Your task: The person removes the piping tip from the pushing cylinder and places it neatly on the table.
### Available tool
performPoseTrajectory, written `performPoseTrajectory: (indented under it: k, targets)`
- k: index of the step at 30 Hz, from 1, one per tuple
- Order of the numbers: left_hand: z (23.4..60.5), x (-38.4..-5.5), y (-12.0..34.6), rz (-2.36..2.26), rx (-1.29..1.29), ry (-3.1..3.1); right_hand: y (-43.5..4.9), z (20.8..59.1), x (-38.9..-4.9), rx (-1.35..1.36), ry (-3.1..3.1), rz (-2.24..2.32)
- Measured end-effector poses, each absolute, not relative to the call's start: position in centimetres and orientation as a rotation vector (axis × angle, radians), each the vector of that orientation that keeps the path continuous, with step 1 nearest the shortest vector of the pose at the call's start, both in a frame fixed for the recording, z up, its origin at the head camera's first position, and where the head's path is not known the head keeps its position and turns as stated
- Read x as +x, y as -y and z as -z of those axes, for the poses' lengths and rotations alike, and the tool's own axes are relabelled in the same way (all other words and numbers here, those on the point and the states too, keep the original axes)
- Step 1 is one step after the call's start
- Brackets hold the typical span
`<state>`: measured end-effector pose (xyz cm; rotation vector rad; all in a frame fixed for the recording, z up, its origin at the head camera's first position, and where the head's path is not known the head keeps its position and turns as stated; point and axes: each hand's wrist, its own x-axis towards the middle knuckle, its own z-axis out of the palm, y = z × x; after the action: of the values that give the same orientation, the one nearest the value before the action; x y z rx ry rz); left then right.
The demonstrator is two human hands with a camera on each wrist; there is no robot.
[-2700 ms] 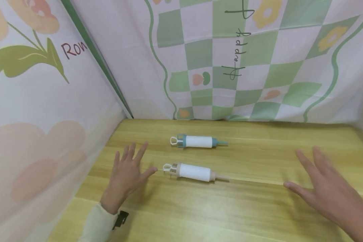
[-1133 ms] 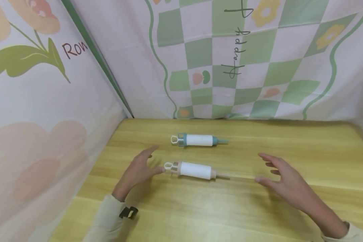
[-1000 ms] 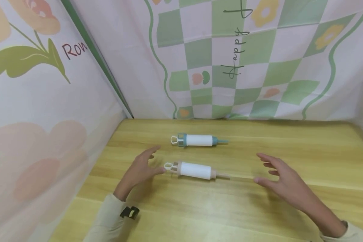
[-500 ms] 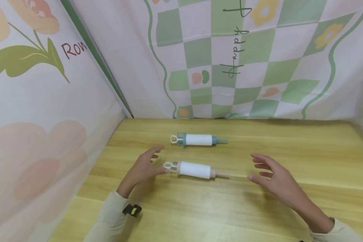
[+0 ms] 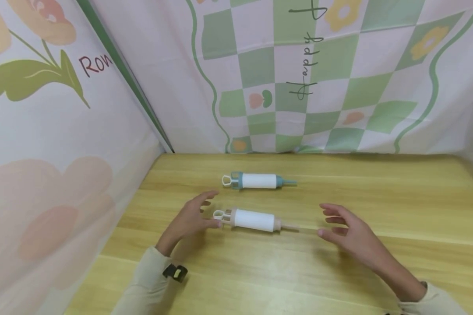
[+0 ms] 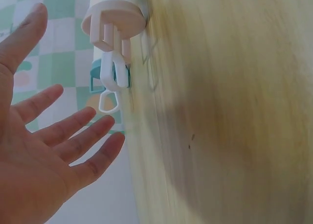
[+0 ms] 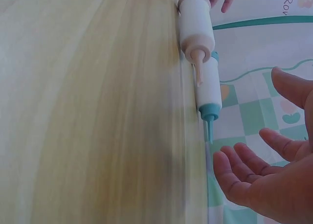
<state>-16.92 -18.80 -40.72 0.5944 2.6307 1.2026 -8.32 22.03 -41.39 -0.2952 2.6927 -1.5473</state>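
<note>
Two syringe-like plastic tools with white barrels and ring-ended plungers lie on the table, thin nozzles to the right. The nearer syringe [image 5: 254, 220] has beige ends; the farther syringe [image 5: 259, 180] has teal ends. My left hand [image 5: 189, 221] is beside the beige one's ring, its thumb overlapping the ring in the head view. In the left wrist view the fingers [image 6: 80, 136] are spread with nothing in them. My right hand [image 5: 352, 238] hovers right of the beige nozzle, fingers loosely bent and holding nothing. The right wrist view shows the beige syringe [image 7: 195, 31] away from that hand.
The wood-grain table [image 5: 284, 271] ends at a hanging checked cloth [image 5: 291, 100] behind and a flowered cloth [image 5: 63, 140] on the left. A black strap [image 5: 175, 272] sits at my left sleeve.
Both hands have come inward: the left moved right toward the beige syringe's ring, the right moved left toward its nozzle. Their earlier wide-spread fingers are now more bent. Both syringes stay put.
</note>
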Motion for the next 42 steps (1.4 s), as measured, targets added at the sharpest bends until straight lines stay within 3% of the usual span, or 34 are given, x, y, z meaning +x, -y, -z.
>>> performPoseTrajectory:
  k: [42]
  targets:
    - [43.0, -17.3, 17.3, -1.355, 0.699, -2.409, -18.5, 42.6, -9.0, -0.23, -2.462, 1.721]
